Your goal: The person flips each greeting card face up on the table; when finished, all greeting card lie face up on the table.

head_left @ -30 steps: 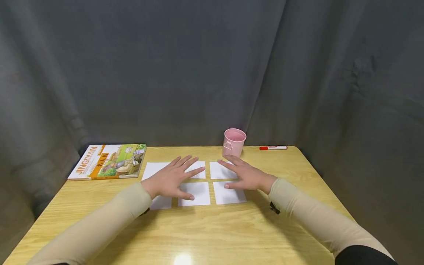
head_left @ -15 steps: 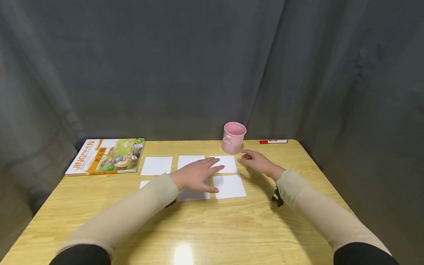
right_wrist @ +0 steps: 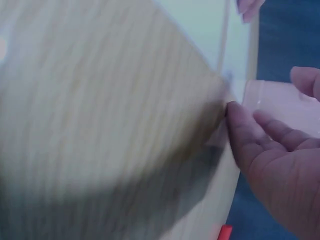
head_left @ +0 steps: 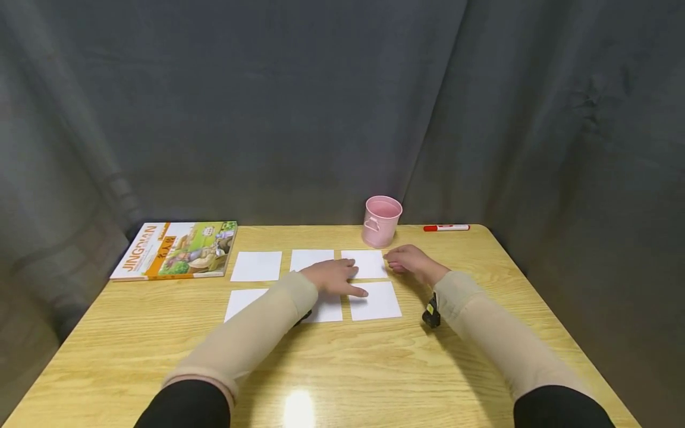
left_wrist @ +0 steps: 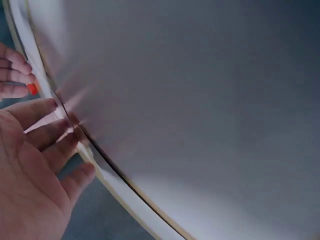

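Note:
Several white paper squares lie flat in two rows on the wooden table. My left hand is over the rows, its fingers spread and pointing right. Its fingertips reach the top-right paper, and its thumb lies over the bottom-right paper. At the right edge of the top-right paper is my right hand, fingers bent, with the fingertips right at the edge. In the right wrist view, the fingertips come down beside the white paper. The left wrist view shows the left fingers over the paper.
A pink cup with a small side handle stands behind the top-right paper. A red-and-white marker lies at the back right of the table. A book lies at the back left. Dark curtains surround the table.
My left hand has moved right across the papers from the left columns. My right hand has gone from spread over the right papers to bent fingers beside the top-right one.

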Demonstrator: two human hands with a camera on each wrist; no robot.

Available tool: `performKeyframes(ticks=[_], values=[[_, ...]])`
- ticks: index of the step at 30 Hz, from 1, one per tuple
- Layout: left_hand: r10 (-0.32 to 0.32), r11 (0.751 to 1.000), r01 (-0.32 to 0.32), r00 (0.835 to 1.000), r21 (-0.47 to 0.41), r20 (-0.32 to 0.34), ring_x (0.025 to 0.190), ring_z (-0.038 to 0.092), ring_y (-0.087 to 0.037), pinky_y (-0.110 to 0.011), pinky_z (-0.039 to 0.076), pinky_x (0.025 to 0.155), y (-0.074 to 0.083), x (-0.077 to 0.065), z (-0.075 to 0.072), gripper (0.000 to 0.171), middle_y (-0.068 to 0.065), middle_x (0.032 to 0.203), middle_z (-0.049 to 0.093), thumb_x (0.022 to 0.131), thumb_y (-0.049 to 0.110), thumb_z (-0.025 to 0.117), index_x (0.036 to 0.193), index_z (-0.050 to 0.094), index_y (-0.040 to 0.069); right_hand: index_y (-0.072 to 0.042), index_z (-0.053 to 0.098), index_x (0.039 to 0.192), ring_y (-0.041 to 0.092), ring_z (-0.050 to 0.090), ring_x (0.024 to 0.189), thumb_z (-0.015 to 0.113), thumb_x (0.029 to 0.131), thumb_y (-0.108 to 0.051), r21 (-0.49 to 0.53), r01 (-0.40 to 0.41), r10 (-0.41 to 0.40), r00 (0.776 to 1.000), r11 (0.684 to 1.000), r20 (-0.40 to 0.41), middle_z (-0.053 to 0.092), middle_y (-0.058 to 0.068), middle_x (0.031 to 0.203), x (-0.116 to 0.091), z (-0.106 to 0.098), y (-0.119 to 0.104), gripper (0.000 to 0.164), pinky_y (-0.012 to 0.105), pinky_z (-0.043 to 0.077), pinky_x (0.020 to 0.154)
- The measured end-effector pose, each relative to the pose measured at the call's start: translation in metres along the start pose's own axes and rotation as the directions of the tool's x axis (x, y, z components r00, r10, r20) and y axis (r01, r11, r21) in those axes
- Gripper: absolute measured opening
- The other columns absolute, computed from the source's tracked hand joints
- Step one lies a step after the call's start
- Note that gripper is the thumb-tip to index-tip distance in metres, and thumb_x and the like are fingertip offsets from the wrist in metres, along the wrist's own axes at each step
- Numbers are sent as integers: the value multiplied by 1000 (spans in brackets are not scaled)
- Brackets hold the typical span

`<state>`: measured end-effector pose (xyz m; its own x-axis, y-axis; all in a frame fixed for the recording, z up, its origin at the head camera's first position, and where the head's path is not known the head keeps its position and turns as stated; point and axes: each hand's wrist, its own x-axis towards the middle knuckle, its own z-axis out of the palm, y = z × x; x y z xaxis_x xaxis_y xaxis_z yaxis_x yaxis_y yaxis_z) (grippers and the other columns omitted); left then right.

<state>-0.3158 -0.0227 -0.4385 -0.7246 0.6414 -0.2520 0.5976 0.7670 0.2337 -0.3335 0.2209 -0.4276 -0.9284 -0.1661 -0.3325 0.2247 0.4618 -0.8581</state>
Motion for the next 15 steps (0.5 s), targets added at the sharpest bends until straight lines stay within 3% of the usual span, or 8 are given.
performKeyframes(ticks=[5,7,11,15], values=[[-27,1000,27,999,16,19,152,31,-23,-41,25,122,4,3,-4,88,-9,165,34,95,73,49,156,46,9,8,61,117,7,59,76,62,101,-10,92,-55,54,998,994,7,61,0,86,-1,5,-14,24,22,55,77],[-32,999,31,999,22,20,152,31,-23,-41,25,123,5,3,-5,87,-8,165,34,96,72,49,156,46,10,8,61,118,7,59,73,62,101,-10,133,-79,80,997,988,-2,63,-2,81,-1,5,-16,25,21,55,75],[-34,999,33,999,21,25,153,28,-21,-41,22,124,5,0,-7,85,-8,166,32,98,69,48,157,44,10,12,57,131,9,65,78,61,101,-6,234,-100,110,993,967,-34,71,4,91,-1,4,-14,35,23,57,78],[-41,999,41,999,2,25,153,26,-20,-41,20,124,5,0,-9,82,-7,166,32,98,67,49,157,45,10,14,50,138,11,66,81,59,103,-3,284,-80,102,993,955,-62,69,12,102,3,4,-8,40,23,58,77]])
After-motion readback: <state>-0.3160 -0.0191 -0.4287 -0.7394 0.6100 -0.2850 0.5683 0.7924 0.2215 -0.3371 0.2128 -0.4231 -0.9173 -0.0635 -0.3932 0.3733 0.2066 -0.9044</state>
